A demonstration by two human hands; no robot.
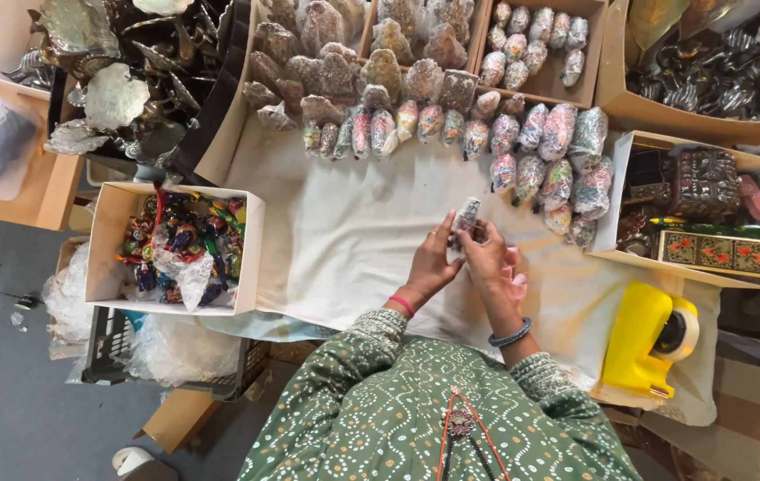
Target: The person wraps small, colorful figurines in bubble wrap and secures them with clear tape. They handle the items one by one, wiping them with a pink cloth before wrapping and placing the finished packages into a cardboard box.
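A small wrapped figurine (465,215) is gripped by the fingers of the left hand (433,261) and right hand (490,258) together. It is held above the cloth-covered worktop (353,240) (near its front edge), with a yellow tape dispenser (647,338) lying toward the right corner.

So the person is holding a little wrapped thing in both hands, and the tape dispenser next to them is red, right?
Not quite. Both hands, left and right, do hold the little wrapped thing, but the tape dispenser is yellow, not red. The head view shows it.
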